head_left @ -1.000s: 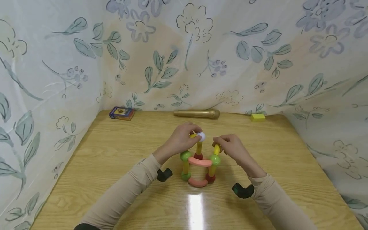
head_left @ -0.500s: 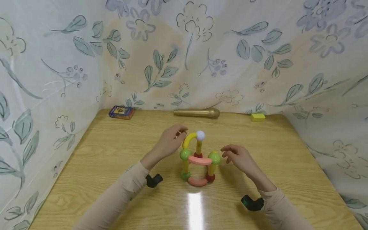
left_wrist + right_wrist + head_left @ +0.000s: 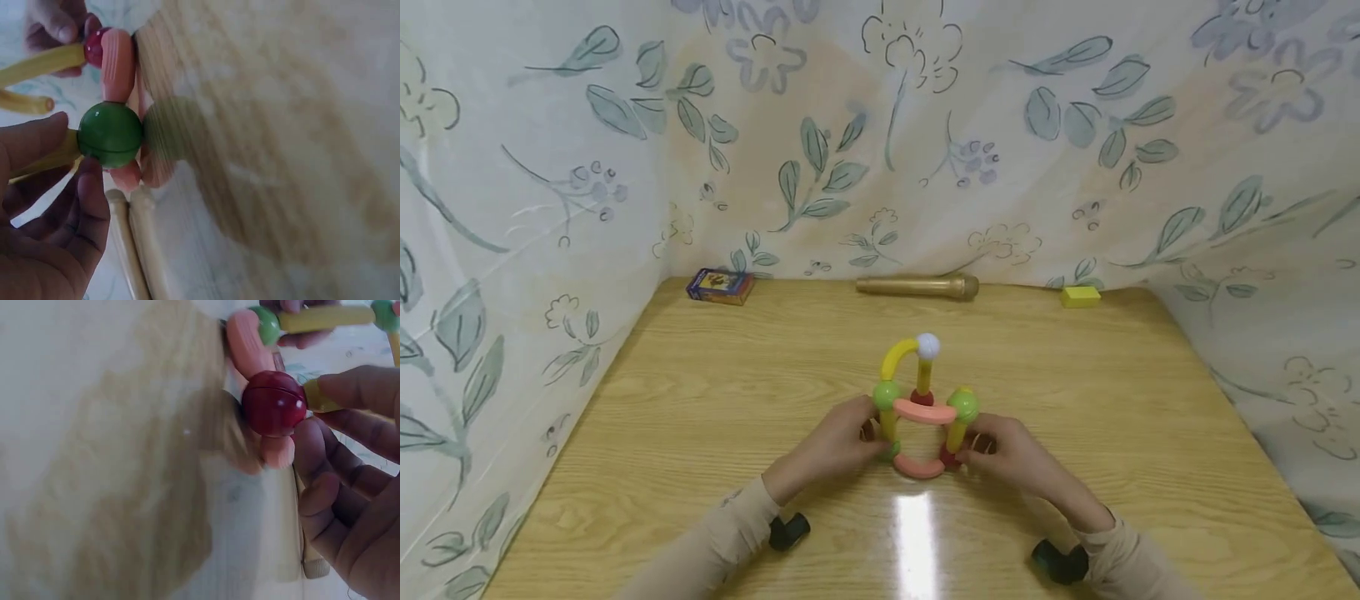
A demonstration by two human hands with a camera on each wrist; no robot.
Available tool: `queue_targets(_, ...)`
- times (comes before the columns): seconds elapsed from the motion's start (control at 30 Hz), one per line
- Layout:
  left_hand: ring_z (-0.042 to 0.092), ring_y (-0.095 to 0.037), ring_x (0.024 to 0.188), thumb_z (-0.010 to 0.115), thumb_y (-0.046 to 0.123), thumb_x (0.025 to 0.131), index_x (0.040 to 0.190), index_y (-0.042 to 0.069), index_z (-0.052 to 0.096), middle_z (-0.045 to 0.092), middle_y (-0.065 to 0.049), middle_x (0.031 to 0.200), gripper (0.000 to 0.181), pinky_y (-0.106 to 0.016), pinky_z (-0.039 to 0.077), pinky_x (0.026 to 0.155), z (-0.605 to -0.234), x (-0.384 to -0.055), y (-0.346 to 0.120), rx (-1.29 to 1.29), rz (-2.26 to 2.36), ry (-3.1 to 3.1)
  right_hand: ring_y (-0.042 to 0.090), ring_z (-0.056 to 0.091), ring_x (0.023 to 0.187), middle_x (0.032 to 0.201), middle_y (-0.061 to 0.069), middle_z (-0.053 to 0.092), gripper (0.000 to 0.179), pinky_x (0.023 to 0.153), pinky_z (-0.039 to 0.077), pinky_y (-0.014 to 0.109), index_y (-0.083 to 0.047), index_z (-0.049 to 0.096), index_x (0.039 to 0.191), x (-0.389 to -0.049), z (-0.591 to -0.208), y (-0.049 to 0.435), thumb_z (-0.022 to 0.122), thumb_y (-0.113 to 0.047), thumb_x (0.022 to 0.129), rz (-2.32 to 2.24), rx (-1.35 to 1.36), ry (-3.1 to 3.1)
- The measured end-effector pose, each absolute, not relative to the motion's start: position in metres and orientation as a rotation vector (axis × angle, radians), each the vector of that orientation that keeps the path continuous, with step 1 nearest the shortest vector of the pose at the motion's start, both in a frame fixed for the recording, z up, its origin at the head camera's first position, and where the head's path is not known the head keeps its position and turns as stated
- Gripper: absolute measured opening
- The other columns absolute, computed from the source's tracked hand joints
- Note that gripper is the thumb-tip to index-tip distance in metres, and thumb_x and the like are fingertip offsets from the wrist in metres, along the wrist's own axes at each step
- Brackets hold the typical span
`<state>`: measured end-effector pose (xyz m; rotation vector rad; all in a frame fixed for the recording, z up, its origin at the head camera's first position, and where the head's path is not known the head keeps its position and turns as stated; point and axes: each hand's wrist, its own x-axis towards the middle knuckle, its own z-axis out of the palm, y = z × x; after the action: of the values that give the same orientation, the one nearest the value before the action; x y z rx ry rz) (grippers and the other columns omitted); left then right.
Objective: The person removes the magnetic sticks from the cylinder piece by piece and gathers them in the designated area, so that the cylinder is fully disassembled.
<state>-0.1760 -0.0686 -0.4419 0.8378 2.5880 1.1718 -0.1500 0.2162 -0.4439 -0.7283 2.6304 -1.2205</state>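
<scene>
A ball-and-stick building toy frame stands on the wooden table, with curved pink sticks and upright yellow sticks joining coloured balls. On top, a curved yellow stick arches from a green ball to a white ball. My left hand grips the lower left corner, thumb and fingers around the yellow upright just behind the lower green ball. At the lower right corner, my right hand pinches the yellow upright beside the red ball. Another green ball tops that upright.
Along the back edge lie a small blue-and-orange card box, a gold microphone and a yellow block. Behind them hangs a floral cloth, which also covers both sides. The wooden table reflects light in front.
Both hands have come off the upper parts, the left from near the white ball and the right from a yellow stick, and moved down to hold the frame's lower corners.
</scene>
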Motion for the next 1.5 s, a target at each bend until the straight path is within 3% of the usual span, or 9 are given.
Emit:
queue_targets(0.3, 0.055, -0.011, 0.074, 0.075, 0.012, 0.083, 0.090, 0.009, 0.065, 0.065, -0.003, 0.086, 0.012, -0.024, 0.046, 0.065, -0.439, -0.202, -0.069, 0.733, 1.119, 2.675, -0.004, 0.057, 0.069, 0.079, -0.005, 0.069, 0.014, 0.060, 0.050, 0.017, -0.015, 0.069, 0.091, -0.138, -0.458, 0.183, 0.078, -0.010, 0.081, -1.212, -0.859, 2.859)
queue_targets(0.57, 0.059, -0.013, 0.081, 0.075, 0.015, 0.084, 0.110, 0.007, 0.066, 0.066, -0.007, 0.104, 0.029, -0.026, 0.050, 0.070, -0.432, -0.211, -0.071, 0.678, 1.159, 2.749, -0.008, 0.049, 0.057, 0.067, -0.009, 0.066, 0.006, 0.052, 0.041, 0.010, -0.014, 0.072, 0.086, -0.129, -0.447, 0.172, 0.076, -0.014, 0.081, -1.029, -0.831, 3.172)
queue_targets(0.7, 0.058, -0.015, 0.082, 0.072, 0.007, 0.085, 0.110, 0.003, 0.064, 0.063, -0.009, 0.102, 0.027, -0.026, 0.049, 0.068, -0.402, -0.193, -0.078, 0.949, 1.203, 3.044, -0.003, 0.047, 0.058, 0.072, -0.007, 0.065, 0.013, 0.051, 0.038, 0.011, -0.011, 0.073, 0.086, -0.134, -0.423, 0.192, 0.069, -0.002, 0.077, -1.174, -0.882, 3.323)
queue_targets(0.8, 0.058, -0.020, 0.087, 0.073, 0.008, 0.084, 0.104, 0.003, 0.066, 0.064, -0.008, 0.099, 0.021, -0.030, 0.050, 0.073, -0.378, -0.184, -0.069, 1.397, 1.141, 3.243, 0.007, 0.056, 0.077, 0.095, 0.000, 0.067, 0.028, 0.063, 0.043, 0.015, -0.009, 0.069, 0.102, -0.146, -0.408, 0.202, 0.072, 0.000, 0.077, -1.220, -1.038, 3.300)
queue_targets(0.93, 0.056, -0.021, 0.097, 0.075, 0.027, 0.084, 0.101, 0.008, 0.072, 0.066, -0.004, 0.101, 0.026, -0.033, 0.047, 0.082, -0.364, -0.178, -0.048, 1.840, 0.792, 3.311, 0.016, 0.057, 0.103, 0.116, 0.003, 0.066, 0.042, 0.083, 0.047, 0.024, -0.010, 0.066, 0.117, -0.155, -0.403, 0.199, 0.079, -0.006, 0.077, -1.159, -1.279, 3.164)
queue_targets(1.17, 0.052, -0.019, 0.099, 0.073, 0.044, 0.085, 0.096, 0.021, 0.076, 0.063, 0.004, 0.098, 0.025, -0.033, 0.040, 0.081, -0.370, -0.172, -0.032, 1.855, 0.448, 3.344, 0.014, 0.059, 0.094, 0.103, 0.000, 0.071, 0.025, 0.079, 0.048, 0.023, -0.009, 0.071, 0.106, -0.158, -0.410, 0.190, 0.070, -0.028, 0.090, -1.172, -1.422, 3.171)
queue_targets(1.33, 0.052, -0.018, 0.098, 0.074, 0.044, 0.084, 0.095, 0.021, 0.076, 0.063, 0.004, 0.097, 0.025, -0.032, 0.039, 0.079, -0.370, -0.171, -0.032, 1.858, 0.459, 3.366, 0.013, 0.059, 0.086, 0.097, 0.000, 0.070, 0.026, 0.073, 0.049, 0.024, -0.009, 0.070, 0.102, -0.159, -0.407, 0.189, 0.080, -0.007, 0.078, -1.156, -1.489, 3.224)
queue_targets(1.43, 0.052, -0.018, 0.098, 0.076, 0.043, 0.083, 0.094, 0.021, 0.076, 0.063, 0.004, 0.097, 0.025, -0.032, 0.038, 0.078, -0.370, -0.172, -0.031, 1.858, 0.476, 3.360, 0.011, 0.059, 0.082, 0.095, 0.000, 0.068, 0.029, 0.069, 0.050, 0.024, -0.007, 0.071, 0.102, -0.160, -0.408, 0.200, 0.080, 0.000, 0.075, -1.116, -1.267, 3.253)
queue_targets(1.5, 0.052, -0.018, 0.097, 0.077, 0.042, 0.082, 0.094, 0.021, 0.076, 0.063, 0.004, 0.096, 0.025, -0.032, 0.038, 0.078, -0.370, -0.172, -0.031, 1.860, 0.491, 3.350, 0.010, 0.058, 0.078, 0.094, 0.003, 0.066, 0.023, 0.066, 0.049, 0.024, -0.004, 0.072, 0.103, -0.163, -0.412, 0.218, 0.076, -0.003, 0.081, -1.066, -0.992, 3.235)
